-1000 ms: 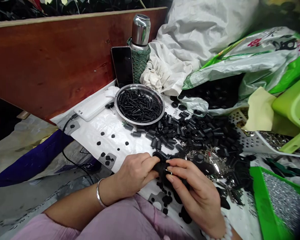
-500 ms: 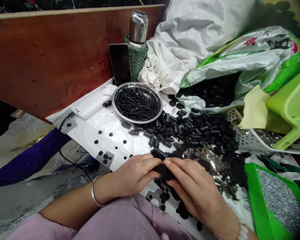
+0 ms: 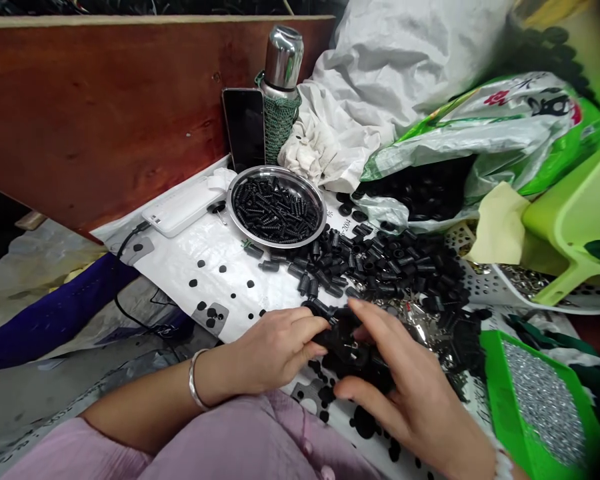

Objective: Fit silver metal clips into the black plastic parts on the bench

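My left hand (image 3: pixel 280 347) pinches a small black plastic part (image 3: pixel 325 335) between thumb and fingers, close in front of my body. Its exact shape is lost against the dark pieces behind it. To the right, my right hand (image 3: pixel 405 380) is spread, thumb and fingers apart, with nothing gripped. Its fingertips hover by more black pieces and a few shiny metal bits. Just beyond both hands lies a heap of black ribbed plastic sleeves (image 3: pixel 380 257). Loose metal pieces (image 3: pixel 417 323) mix into the heap's near right side.
A steel bowl (image 3: pixel 234 223) holds black ribbed parts. Behind it stand a phone (image 3: pixel 245 127) and a thermos (image 3: pixel 284 60). At right are an open bag (image 3: pixel 505 127), a lime scoop (image 3: pixel 565 220), a perforated white basket (image 3: pixel 485 287) and a green tray (image 3: pixel 500 393) of small silvery pieces.
My right hand has let go of the black part, opened its fingers and shifted slightly right. The left hand still pinches the part in nearly the same place.
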Motion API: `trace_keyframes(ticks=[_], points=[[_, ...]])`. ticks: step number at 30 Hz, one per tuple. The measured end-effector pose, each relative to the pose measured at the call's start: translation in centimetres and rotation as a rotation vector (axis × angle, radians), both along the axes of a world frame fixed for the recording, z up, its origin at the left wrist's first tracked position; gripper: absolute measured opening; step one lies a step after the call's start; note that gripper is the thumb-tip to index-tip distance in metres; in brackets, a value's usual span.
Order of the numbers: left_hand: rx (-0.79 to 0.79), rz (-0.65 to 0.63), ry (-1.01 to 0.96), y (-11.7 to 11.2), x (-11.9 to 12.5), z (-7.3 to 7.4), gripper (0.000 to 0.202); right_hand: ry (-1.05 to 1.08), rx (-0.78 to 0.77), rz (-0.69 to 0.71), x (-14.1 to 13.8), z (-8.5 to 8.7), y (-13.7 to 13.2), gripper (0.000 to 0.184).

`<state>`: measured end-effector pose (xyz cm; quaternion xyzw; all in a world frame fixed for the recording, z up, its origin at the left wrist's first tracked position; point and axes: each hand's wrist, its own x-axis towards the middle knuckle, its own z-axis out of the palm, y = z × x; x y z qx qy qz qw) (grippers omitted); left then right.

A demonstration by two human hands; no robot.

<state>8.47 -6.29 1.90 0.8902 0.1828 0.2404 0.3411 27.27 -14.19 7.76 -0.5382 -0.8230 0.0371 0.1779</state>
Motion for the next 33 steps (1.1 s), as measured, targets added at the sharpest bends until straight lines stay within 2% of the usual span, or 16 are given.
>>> trace_keyframes(ticks=[4,6,8,10,13,16,18,24,28,31,33], points=[[-0.069,-0.107,0.020,0.1,-0.3,0.5,0.022,-0.149,0.038,0.199,0.4,0.7,0.2,0.044],[-0.058,-0.097,0.023,-0.1,-0.4,0.6,0.024,-0.117,0.052,0.196,0.2,0.6,0.4,0.035],[-0.037,-0.070,0.022,-0.2,-0.4,0.5,0.026,-0.064,0.050,0.132,0.0,0.5,0.5,0.031],[-0.037,-0.061,0.015,-0.2,-0.5,0.4,0.026,-0.038,0.043,0.075,-0.1,0.4,0.4,0.039],[-0.065,-0.082,0.006,0.0,-0.5,0.4,0.026,-0.072,0.037,0.094,-0.1,0.6,0.1,0.055],[-0.088,-0.112,0.014,0.1,-0.4,0.6,0.025,-0.109,0.038,0.149,0.1,0.4,-0.4,0.046],[-0.060,-0.124,0.008,0.1,-0.3,0.7,0.027,-0.056,0.040,0.135,0.1,0.1,-0.6,0.042],[0.136,-0.009,-0.021,-0.4,0.1,0.2,0.028,0.164,-0.037,-0.024,-1.2,-0.7,-0.7,0.038],[0.127,0.030,-0.067,-0.2,0.4,0.1,0.026,0.188,-0.037,-0.112,-1.2,-0.4,-0.7,0.043],[0.046,-0.023,-0.070,0.4,0.5,0.6,0.026,0.070,-0.025,-0.060,-0.3,0.5,-0.5,0.064],[0.001,-0.076,-0.041,0.6,0.5,1.0,0.024,-0.047,0.015,0.032,0.2,1.0,-0.4,0.063]])
